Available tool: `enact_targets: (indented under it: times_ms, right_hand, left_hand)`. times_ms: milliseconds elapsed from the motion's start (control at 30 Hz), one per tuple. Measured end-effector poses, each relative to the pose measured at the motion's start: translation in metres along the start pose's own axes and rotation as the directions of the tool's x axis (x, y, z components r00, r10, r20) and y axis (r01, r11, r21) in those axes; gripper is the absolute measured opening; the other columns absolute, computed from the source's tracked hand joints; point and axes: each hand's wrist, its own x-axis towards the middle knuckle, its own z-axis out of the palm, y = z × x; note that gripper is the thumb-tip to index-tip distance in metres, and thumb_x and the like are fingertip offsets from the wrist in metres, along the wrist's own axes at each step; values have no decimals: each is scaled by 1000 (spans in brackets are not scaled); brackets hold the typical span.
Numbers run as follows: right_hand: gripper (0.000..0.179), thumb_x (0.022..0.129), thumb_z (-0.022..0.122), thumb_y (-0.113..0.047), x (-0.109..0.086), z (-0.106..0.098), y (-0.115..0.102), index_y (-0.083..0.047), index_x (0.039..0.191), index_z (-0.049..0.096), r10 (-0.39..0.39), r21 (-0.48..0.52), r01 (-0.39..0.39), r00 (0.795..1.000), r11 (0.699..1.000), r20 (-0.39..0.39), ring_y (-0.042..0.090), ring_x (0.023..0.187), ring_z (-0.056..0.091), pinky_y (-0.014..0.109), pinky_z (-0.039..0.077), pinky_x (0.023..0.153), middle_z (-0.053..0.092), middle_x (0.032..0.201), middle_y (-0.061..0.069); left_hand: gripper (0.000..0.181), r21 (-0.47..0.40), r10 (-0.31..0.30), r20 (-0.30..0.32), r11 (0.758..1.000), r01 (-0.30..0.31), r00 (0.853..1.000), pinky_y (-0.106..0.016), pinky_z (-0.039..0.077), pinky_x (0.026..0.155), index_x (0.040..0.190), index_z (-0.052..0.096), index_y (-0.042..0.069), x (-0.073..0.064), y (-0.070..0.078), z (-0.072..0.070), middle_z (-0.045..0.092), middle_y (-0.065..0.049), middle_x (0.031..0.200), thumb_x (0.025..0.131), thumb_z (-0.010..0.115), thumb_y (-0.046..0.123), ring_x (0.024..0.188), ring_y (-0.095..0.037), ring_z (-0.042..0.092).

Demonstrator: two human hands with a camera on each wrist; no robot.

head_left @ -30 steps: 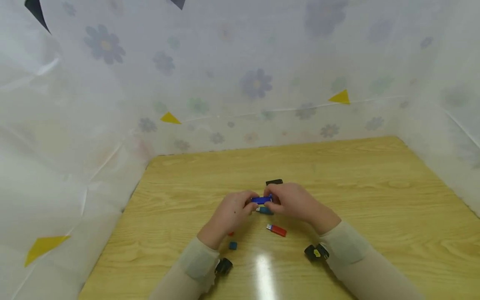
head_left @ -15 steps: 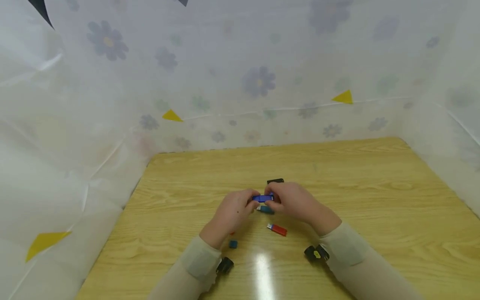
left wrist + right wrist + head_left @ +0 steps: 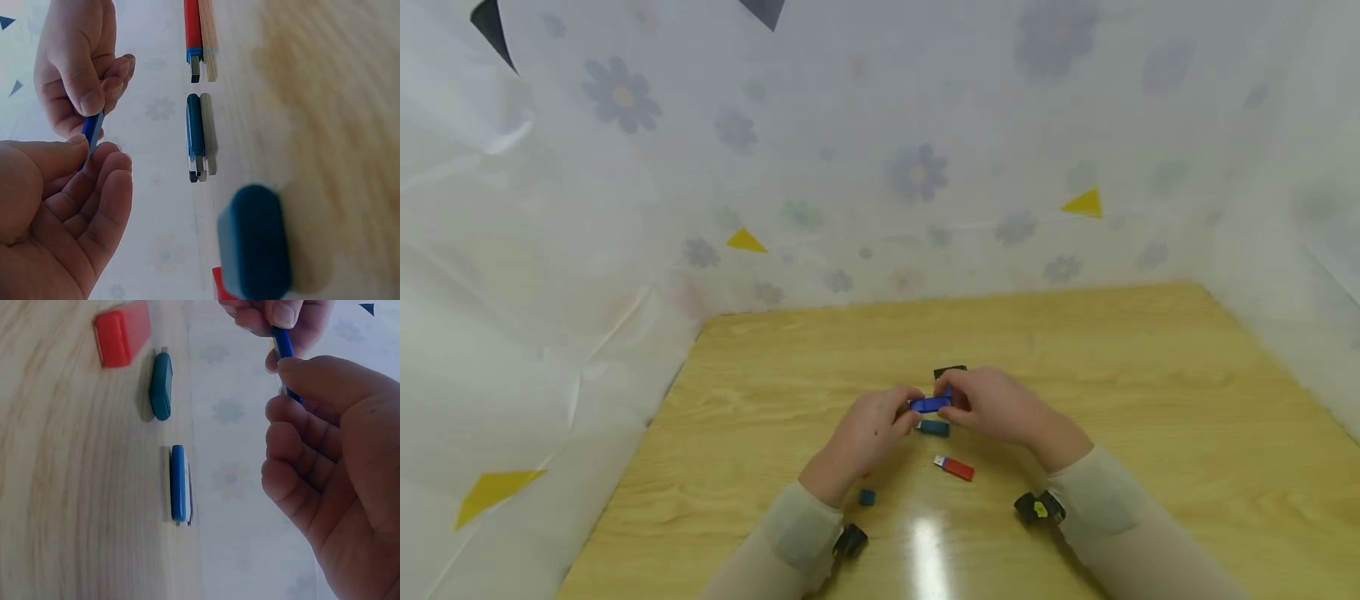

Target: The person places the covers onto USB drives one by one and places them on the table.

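Both hands hold a blue USB stick (image 3: pixel 930 404) between them, close over the table. My left hand (image 3: pixel 872 427) pinches its left end between thumb and fingers. The right end is pinched by my right hand (image 3: pixel 1000 410), whose fingers cover part of it. In the left wrist view, the blue stick (image 3: pixel 93 129) is a narrow strip running between both thumbs. Just below the hands lies a teal USB stick (image 3: pixel 934 427) with its metal plug bare. Nearer the front is a red USB stick (image 3: pixel 957 468), its plug also exposed.
A teal cap (image 3: pixel 867 497) lies near the left wrist, with a red cap (image 3: pixel 220 284) beside it, mostly hidden in the head view. Behind the right hand is a flat dark piece (image 3: pixel 950 372); the right wrist view shows a blue-edged flat piece (image 3: pixel 179 484) on the wooden table (image 3: pixel 1112 367).
Both hands and the blue USB stick have shifted very slightly to the right in the view, which itself moves a little. The grip on both ends stays the same.
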Motion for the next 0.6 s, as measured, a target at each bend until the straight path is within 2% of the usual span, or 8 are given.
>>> enact_targets:
  times_ms: [167, 267, 467, 600]
  right_hand:
    - [18, 95, 74, -24, 4, -2, 11, -16, 108, 65, 80, 1, -80, 996, 997, -37, 8, 56, 48, 27, 44, 53, 55, 72, -10]
    - [17, 94, 75, -23, 4, -1, 20, -15, 105, 65, 143, -19, -144, 988, 989, -51, 10, 57, 49, 29, 44, 54, 55, 71, -8]
    - [15, 92, 75, -23, 1, 12, 35, -16, 100, 65, 224, -75, -221, 974, 972, 24, 12, 60, 50, 32, 44, 57, 54, 70, -7]
    - [14, 91, 75, -23, 3, 18, 41, -16, 97, 64, 266, -115, -260, 963, 959, 45, 13, 62, 51, 34, 45, 60, 55, 72, -6]
  left_hand:
    - [39, 8, -4, -14, 1000, 4, 1000, -26, 48, 59, 142, 58, 13, 3, -4, -1, 68, 7, 92, 104, 62, 22, 66, -7, 56]
    - [42, 2, -8, -21, 1000, 8, 1000, -27, 49, 64, 143, 57, 12, 2, -8, 0, 67, 9, 91, 103, 63, 22, 70, -5, 57]
    - [40, -33, -9, -27, 999, 8, 1000, -26, 49, 62, 141, 59, 10, -3, -15, 8, 68, 9, 91, 103, 64, 21, 69, -4, 57]
    - [39, -32, -9, -43, 999, 8, 999, -27, 49, 62, 140, 59, 11, 0, -16, 7, 67, 10, 92, 103, 63, 21, 69, -4, 58]
